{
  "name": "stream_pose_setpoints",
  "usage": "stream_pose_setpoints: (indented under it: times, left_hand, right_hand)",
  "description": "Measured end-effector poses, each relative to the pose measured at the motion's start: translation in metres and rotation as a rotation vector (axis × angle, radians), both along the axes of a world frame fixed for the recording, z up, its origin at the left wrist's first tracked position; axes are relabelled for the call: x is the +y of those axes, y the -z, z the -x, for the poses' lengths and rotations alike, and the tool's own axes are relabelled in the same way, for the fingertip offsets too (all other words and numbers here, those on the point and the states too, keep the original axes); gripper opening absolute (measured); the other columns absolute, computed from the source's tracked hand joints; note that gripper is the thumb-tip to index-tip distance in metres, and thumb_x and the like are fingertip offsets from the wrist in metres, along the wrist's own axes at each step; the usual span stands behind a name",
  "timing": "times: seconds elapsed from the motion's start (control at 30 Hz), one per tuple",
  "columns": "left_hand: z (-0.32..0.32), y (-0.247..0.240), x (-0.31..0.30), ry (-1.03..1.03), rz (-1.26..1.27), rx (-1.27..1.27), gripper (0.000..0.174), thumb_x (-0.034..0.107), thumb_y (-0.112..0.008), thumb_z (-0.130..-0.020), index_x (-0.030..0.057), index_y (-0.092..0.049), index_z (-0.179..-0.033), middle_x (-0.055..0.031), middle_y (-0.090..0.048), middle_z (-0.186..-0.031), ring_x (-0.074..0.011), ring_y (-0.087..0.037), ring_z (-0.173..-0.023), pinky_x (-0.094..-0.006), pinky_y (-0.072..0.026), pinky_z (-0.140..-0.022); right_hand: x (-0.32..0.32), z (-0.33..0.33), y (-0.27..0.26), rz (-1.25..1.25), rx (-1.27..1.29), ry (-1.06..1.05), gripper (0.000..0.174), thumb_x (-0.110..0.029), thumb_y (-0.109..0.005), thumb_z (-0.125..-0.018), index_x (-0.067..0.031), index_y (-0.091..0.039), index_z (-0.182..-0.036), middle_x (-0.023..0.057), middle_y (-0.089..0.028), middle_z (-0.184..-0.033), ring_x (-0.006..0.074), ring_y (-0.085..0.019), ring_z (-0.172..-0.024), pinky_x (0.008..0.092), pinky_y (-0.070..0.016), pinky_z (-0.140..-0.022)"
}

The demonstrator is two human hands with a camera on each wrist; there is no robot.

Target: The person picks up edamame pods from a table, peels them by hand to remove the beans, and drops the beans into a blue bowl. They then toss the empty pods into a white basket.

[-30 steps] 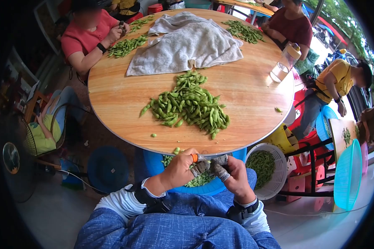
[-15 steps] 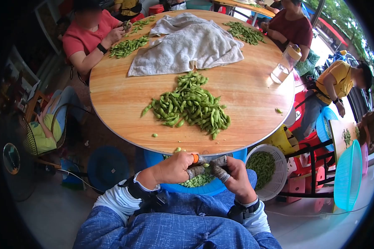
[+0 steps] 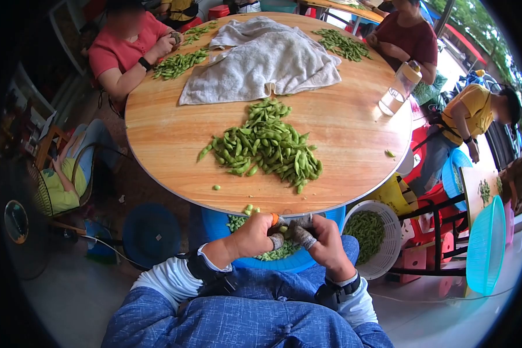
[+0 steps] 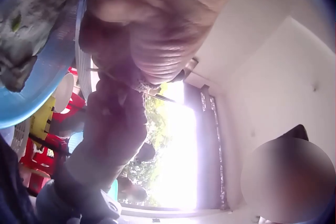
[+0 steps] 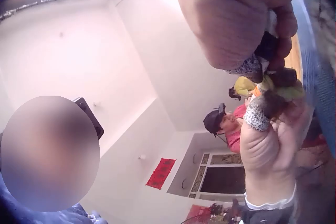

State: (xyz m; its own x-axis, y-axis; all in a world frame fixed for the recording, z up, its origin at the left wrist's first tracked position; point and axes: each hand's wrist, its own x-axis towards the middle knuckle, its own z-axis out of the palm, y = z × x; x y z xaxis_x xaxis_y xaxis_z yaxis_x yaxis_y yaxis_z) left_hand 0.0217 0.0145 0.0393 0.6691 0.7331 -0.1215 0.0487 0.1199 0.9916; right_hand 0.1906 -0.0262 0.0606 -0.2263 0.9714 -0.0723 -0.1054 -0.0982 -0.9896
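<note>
Over the near table edge, both hands meet fingertip to fingertip with grey finger wraps on. My left hand (image 3: 250, 235), an orange band on one finger, pinches a green soybean pod (image 5: 290, 92) between thumb and fingers. My right hand (image 3: 329, 246) pinches at the same pod from the other side, its wrapped thumb close to the left one. A green bit shows by the left thumb in the head view. Below the hands, a blue basin (image 3: 214, 229) holds shelled beans (image 3: 281, 252). In front lies a heap of soybean pods (image 3: 264, 145) on the round wooden table (image 3: 354, 145).
A grey-white towel (image 3: 261, 66) covers the table's middle. A clear bottle (image 3: 399, 90) stands at right. Beside my right knee is a white basket (image 3: 391, 232) of pods. Other people sit around the table; a few loose beans (image 3: 249, 210) lie at the near edge.
The hands stay over the basin while the fingers shift. The right fingertips have come in closer against the left ones. The heap of pods looks the same.
</note>
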Motion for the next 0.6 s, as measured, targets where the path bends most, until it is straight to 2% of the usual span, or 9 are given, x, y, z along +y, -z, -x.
stream_pose_setpoints:
  times: [0.1,0.17,0.23,0.4,0.6]
  left_hand:
    - [0.002,-0.002,0.002,-0.053,0.248,-0.017,0.017,-0.001,-0.052,-0.076,-0.0018,-0.054,-0.093,-0.0025,-0.057,-0.075,-0.007,-0.052,-0.062,-0.0203,-0.0439,-0.056]
    - [0.002,0.001,0.003,-0.138,0.352,-0.18,0.014,0.002,-0.054,-0.077,-0.0006,-0.055,-0.091,-0.0032,-0.057,-0.074,-0.0083,-0.052,-0.058,-0.0212,-0.0451,-0.052]
    - [0.001,0.002,0.002,-0.217,0.458,-0.341,0.014,0.006,-0.057,-0.077,0.0007,-0.055,-0.089,-0.0043,-0.058,-0.073,-0.0101,-0.054,-0.058,-0.0233,-0.0473,-0.052]
    - [-0.005,0.001,-0.001,-0.291,0.462,-0.43,0.014,0.008,-0.058,-0.077,0.0026,-0.055,-0.09,-0.0037,-0.058,-0.076,-0.0104,-0.056,-0.063,-0.0235,-0.0489,-0.055]
    - [-0.01,0.005,-0.006,-0.351,0.389,-0.448,0.015,0.009,-0.058,-0.076,0.0047,-0.055,-0.091,-0.0031,-0.058,-0.083,-0.0113,-0.057,-0.071,-0.0227,-0.0493,-0.059]
  right_hand:
    - [0.002,-0.001,0.006,0.0,0.085,0.097,0.024,-0.001,-0.054,-0.078,0.0054,-0.05,-0.1,0.0067,-0.057,-0.09,0.0114,-0.053,-0.083,0.0238,-0.0425,-0.074]
    - [0.001,-0.001,0.013,-0.018,0.068,0.171,0.028,-0.003,-0.055,-0.079,0.0048,-0.048,-0.104,0.0073,-0.057,-0.094,0.0128,-0.053,-0.085,0.0246,-0.0424,-0.076]
    - [-0.003,0.001,0.012,-0.012,0.077,0.153,0.03,-0.002,-0.054,-0.079,0.0048,-0.046,-0.107,0.008,-0.056,-0.095,0.0134,-0.053,-0.086,0.0252,-0.0424,-0.077]
    - [-0.005,0.007,0.012,-0.118,-0.024,0.097,0.033,-0.002,-0.055,-0.078,0.005,-0.045,-0.109,0.0086,-0.055,-0.096,0.0138,-0.053,-0.088,0.0249,-0.043,-0.077]
    - [-0.004,0.012,0.02,-0.22,-0.168,0.223,0.021,0.0,-0.055,-0.077,0.0049,-0.053,-0.097,0.0074,-0.059,-0.082,0.0108,-0.055,-0.077,0.0229,-0.0443,-0.068]
